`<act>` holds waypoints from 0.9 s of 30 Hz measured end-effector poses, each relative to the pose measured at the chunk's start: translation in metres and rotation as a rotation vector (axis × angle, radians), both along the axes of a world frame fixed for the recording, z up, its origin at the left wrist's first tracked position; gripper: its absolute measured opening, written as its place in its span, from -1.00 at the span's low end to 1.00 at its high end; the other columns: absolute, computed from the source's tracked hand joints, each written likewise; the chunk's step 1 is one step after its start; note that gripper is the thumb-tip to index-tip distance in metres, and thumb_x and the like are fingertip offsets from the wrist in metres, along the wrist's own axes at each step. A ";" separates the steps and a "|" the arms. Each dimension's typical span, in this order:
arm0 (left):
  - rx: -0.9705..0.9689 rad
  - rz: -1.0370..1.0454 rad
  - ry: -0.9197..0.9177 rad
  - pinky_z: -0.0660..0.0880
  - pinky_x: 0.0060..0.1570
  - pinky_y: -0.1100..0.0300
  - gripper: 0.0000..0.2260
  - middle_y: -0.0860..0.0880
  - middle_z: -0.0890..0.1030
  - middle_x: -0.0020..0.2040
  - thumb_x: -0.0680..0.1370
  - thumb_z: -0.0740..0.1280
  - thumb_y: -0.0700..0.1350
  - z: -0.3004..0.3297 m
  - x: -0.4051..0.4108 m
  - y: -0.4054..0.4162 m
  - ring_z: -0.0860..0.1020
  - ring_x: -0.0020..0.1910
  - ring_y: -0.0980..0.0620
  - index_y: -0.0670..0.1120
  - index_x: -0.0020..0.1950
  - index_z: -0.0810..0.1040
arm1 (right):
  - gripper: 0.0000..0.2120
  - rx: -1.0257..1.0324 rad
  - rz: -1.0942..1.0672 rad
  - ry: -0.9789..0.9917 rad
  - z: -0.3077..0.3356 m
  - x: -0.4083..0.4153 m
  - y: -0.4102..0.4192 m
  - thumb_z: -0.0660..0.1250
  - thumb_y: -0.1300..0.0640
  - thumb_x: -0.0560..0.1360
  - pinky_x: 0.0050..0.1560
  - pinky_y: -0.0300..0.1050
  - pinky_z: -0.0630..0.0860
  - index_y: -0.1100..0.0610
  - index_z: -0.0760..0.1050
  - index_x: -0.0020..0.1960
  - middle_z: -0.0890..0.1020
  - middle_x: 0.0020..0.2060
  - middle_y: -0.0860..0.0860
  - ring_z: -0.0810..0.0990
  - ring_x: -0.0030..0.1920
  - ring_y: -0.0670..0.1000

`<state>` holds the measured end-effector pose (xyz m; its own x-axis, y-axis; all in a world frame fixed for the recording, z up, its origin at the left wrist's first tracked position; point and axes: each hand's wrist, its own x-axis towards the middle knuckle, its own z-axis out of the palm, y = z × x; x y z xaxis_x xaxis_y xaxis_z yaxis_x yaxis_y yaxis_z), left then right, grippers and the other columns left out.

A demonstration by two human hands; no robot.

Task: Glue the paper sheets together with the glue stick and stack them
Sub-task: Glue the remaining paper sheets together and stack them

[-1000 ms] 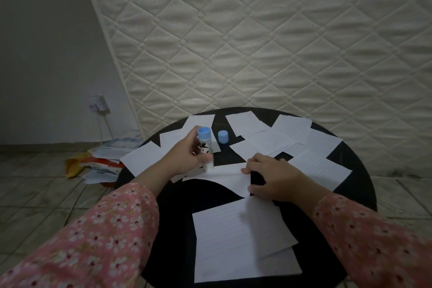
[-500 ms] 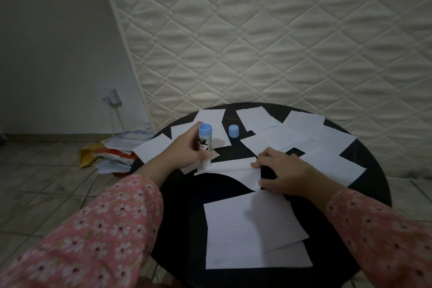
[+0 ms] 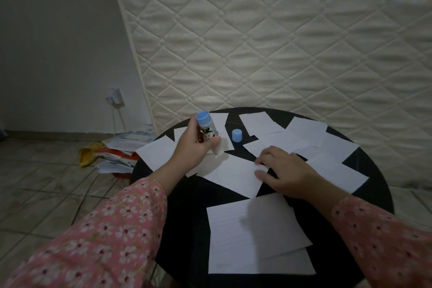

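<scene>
Glue stick (image 3: pixel 207 132): light, rigid, smooth plastic; take mid-barrel. Left hand (image 3: pixel 195 145) wraps it, glue end tilted down, left of blue cap (image 3: pixel 237 135). Paper sheet (image 3: pixel 233 175) just nearer than cap: thin, floppy, slides; hold flat. Right hand (image 3: pixel 284 172) spread, fingertips pinning its right edge on surface (image 3: pixel 184 196). White, faintly lined.

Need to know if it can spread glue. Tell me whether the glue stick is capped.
Uncapped. The blue cap stands alone on the table, apart from the glue stick in the left hand.
</scene>
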<state>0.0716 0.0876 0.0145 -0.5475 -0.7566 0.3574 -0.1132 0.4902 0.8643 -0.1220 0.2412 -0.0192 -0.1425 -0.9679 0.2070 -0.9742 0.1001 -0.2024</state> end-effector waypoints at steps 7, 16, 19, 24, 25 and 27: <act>-0.002 -0.081 -0.073 0.47 0.14 0.10 -0.60 0.03 0.58 0.05 0.48 0.44 -0.18 -0.004 -0.007 0.008 0.56 0.06 0.05 0.16 0.15 0.35 | -0.58 0.091 -0.077 -0.024 -0.006 -0.011 0.000 0.24 -0.19 0.52 0.39 -0.03 0.16 -0.09 0.47 0.33 0.30 0.42 -0.11 0.11 0.49 -0.07; 0.009 -0.149 -0.137 0.49 0.17 0.06 -0.60 0.06 0.56 0.09 0.48 0.45 -0.16 -0.006 -0.017 0.022 0.55 0.14 0.02 0.06 0.21 0.35 | -0.75 -0.029 -0.030 -0.091 -0.003 -0.004 -0.002 0.18 -0.03 0.58 0.24 -0.02 0.30 -0.10 0.53 0.20 0.42 0.24 -0.11 0.33 0.35 -0.09; 0.012 -0.201 -0.152 0.49 0.17 -0.08 -0.60 -0.02 0.59 0.08 0.45 0.47 -0.14 -0.009 -0.024 0.031 0.57 0.10 -0.09 0.04 0.19 0.37 | -0.68 0.124 0.006 -0.076 -0.004 -0.014 0.001 0.22 -0.09 0.56 0.42 0.03 0.16 -0.21 0.46 0.30 0.28 0.42 -0.08 0.12 0.49 -0.05; -0.015 -0.281 -0.189 0.49 0.09 -0.20 -0.56 -0.13 0.62 0.00 0.33 0.47 0.00 -0.012 -0.032 0.046 0.58 0.02 -0.23 0.02 0.14 0.41 | -0.67 0.076 0.025 -0.078 -0.006 -0.008 0.008 0.27 -0.19 0.49 0.43 0.04 0.10 -0.19 0.45 0.23 0.23 0.44 -0.10 0.04 0.52 -0.05; -0.013 -0.286 -0.187 0.48 0.07 -0.23 -0.55 -0.18 0.61 0.00 0.32 0.48 0.02 -0.012 -0.032 0.047 0.57 0.01 -0.26 0.02 0.13 0.41 | -0.65 0.079 0.038 -0.064 -0.006 -0.006 0.008 0.25 -0.17 0.51 0.43 0.05 0.10 -0.21 0.41 0.28 0.18 0.47 -0.09 0.02 0.52 -0.03; 0.001 -0.298 -0.182 0.47 0.05 -0.28 -0.51 -0.27 0.59 0.00 0.29 0.49 0.08 -0.013 -0.030 0.045 0.55 0.01 -0.33 0.03 0.13 0.42 | -0.62 0.132 0.064 -0.024 -0.008 -0.002 0.008 0.18 -0.12 0.56 0.43 0.08 0.07 -0.24 0.34 0.37 0.08 0.52 -0.09 -0.07 0.54 0.00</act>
